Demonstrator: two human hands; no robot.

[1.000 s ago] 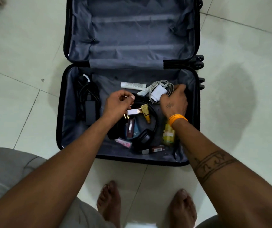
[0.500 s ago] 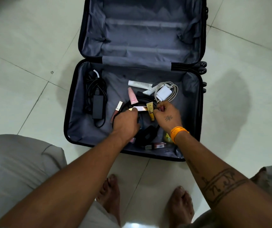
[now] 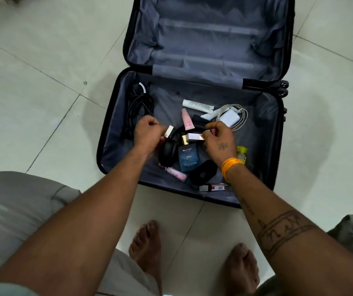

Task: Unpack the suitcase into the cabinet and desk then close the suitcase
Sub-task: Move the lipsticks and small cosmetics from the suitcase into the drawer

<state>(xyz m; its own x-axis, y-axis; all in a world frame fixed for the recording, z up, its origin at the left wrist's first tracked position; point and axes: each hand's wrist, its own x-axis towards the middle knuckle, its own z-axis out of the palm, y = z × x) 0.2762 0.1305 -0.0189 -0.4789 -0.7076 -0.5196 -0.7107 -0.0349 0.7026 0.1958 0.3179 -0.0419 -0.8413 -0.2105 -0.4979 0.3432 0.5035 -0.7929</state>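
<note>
Both hands picking small cosmetics from the open suitcase (image 3: 115, 146).
Above the blue cologne bottle (image 3: 188, 158), left hand (image 3: 148, 135) grips a gold-capped tube (image 3: 168, 131); right hand (image 3: 219, 137) pinches a white-and-gold tube (image 3: 193, 137).

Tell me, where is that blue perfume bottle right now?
In the head view, the blue perfume bottle lies in the suitcase's near half, between the two hands, with the black headphones curving round it on the left.

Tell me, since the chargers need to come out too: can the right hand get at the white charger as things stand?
Probably yes. The white charger lies uncovered with its coiled cable just beyond the right hand, nothing on top. But that hand's fingers already grip a small item, so it may need to drop that first.
</note>
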